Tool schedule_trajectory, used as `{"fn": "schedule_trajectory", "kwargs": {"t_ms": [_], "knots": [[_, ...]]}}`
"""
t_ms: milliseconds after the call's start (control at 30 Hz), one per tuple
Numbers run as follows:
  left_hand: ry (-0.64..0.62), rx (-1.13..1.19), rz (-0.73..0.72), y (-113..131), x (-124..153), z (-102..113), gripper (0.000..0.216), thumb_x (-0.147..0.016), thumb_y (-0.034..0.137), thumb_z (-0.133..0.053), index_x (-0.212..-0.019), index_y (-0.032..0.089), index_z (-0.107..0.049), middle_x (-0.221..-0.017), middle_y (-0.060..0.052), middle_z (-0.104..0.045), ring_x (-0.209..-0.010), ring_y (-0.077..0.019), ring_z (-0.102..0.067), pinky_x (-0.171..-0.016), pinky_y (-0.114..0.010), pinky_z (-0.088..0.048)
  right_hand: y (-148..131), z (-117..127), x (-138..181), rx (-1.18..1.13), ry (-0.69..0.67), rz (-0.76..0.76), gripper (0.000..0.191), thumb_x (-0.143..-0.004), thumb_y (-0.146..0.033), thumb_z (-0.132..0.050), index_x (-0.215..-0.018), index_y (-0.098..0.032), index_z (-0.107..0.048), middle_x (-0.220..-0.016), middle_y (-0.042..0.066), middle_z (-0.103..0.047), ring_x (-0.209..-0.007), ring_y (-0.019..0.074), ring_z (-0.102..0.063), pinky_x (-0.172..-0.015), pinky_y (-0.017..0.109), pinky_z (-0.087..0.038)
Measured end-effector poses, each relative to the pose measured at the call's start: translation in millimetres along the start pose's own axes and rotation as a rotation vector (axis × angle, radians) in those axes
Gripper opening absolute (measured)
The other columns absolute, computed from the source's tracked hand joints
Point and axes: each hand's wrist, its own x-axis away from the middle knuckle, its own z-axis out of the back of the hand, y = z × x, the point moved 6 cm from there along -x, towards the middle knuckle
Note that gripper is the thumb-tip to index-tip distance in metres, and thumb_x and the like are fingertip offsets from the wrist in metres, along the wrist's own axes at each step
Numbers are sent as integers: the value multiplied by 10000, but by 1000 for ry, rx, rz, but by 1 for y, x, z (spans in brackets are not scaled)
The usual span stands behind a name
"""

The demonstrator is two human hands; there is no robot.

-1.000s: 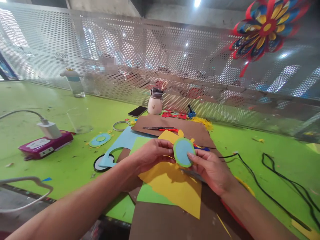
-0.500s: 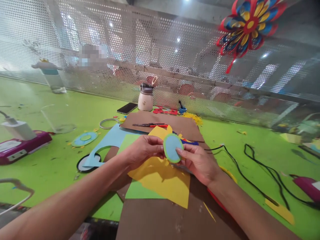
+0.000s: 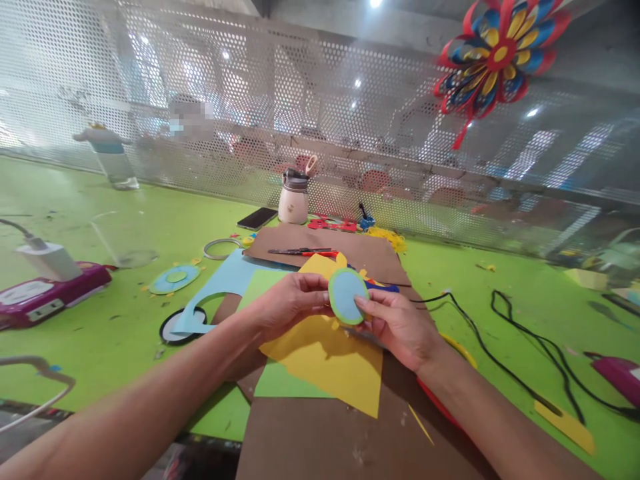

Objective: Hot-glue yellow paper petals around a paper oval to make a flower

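Note:
Both my hands hold up a blue paper disc with a green rim (image 3: 347,295) above the table. My left hand (image 3: 290,303) pinches its left edge, fingers closed on it. My right hand (image 3: 395,323) grips its lower right edge with thumb and fingers. Under the hands lie a yellow paper sheet (image 3: 330,360), a light green sheet (image 3: 283,383) and brown cardboard (image 3: 325,440). A light blue sheet with a round cut-out (image 3: 220,283) lies to the left.
Scissors with red handles (image 3: 303,251) rest on the far brown cardboard. A cream bottle (image 3: 293,198) and a phone (image 3: 257,217) stand behind. A magenta device (image 3: 47,297) sits left; black cables (image 3: 520,327) run right. A perforated metal screen (image 3: 350,120) carries a paper flower (image 3: 500,53).
The view swung right and steadied. Both hands kept hold of the disc and brought it slightly nearer; it looks turned a little more edge-on than a second ago.

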Motion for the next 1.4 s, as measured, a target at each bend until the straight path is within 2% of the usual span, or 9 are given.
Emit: {"fn": "schedule_trajectory", "kwargs": {"t_ms": [267, 533, 700, 867, 1000, 1100, 1167, 1267, 1400], "knots": [[14, -90, -34, -1, 2, -4, 115, -698, 211, -707, -748, 120, -658, -708, -32, -675, -632, -109, -580, -662, -253, -442, -2, -3, 3, 10, -26, -11, 165, -760, -269, -704, -836, -122, -707, -756, 54, -670, -670, 113, -572, -608, 224, -472], [-105, -421, 4, -5, 5, -10, 110, -706, 245, -665, -700, 142, -625, -662, -29, -670, -608, -135, -593, -619, -276, -463, -38, 45, 0, -36, 333, 213, 176, -636, -208, -792, -784, -156, -715, -802, 41, -689, -654, 118, -586, -541, 208, -515], [159, -437, -254, 55, 18, 6, 132, -763, 266, -625, -714, 144, -614, -681, -28, -662, -647, -128, -595, -634, -261, -457, -52, 63, -3, -9, 439, 328, 196, -571, -194, -810, -731, -164, -702, -791, 31, -676, -669, 139, -594, -505, 218, -509], [488, -497, -450, 102, 66, 20, 236, -790, 365, -604, -659, 170, -599, -644, -7, -641, -631, -132, -581, -622, -267, -445, -42, 48, -4, 57, 329, 245, 235, -609, -235, -781, -814, -156, -700, -798, 34, -677, -604, 120, -561, -497, 235, -473], [659, -842, -366, 86, 119, 23, 198, -754, 375, -645, -660, 202, -665, -705, -2, -667, -701, -163, -598, -646, -267, -466, -39, 37, -1, 124, 249, 247, 169, -637, -263, -765, -738, -160, -678, -730, 23, -664, -603, 123, -557, -517, 244, -445], [637, -900, -253, 53, 150, 27, 381, -710, 356, -683, -1084, 299, -637, -1061, -22, -685, -872, -221, -638, -716, -306, -512, -36, 33, 0, 154, 203, 244, 165, -646, -282, -761, -672, -164, -648, -685, 7, -640, -578, 114, -541, -520, 242, -438], [693, -1005, -234, 39, 166, 32, 372, -752, 347, -641, -1121, 318, -612, -1078, -22, -681, -885, -225, -635, -738, -314, -508, -31, 30, -1, 172, 190, 228, 178, -643, -294, -763, -689, -163, -652, -698, 9, -642, -586, 117, -544, -519, 240, -438], [562, -1240, -259, 26, 163, 27, 150, -793, 332, -597, -900, 281, -689, -950, -36, -704, -843, -218, -635, -735, -299, -491, -24, 26, -1, 197, 193, 206, 211, -633, -312, -769, -743, -161, -672, -727, 17, -658, -621, 128, -563, -532, 240, -449], [218, -1456, -281, 17, 127, 10, 220, -871, 264, -459, -915, 231, -673, -1000, -70, -676, -930, -210, -612, -798, -298, -467, -18, 19, -1, 224, 180, 204, 240, -622, -329, -774, -755, -151, -683, -715, 16, -659, -616, 127, -567, -534, 240, -460]]}}
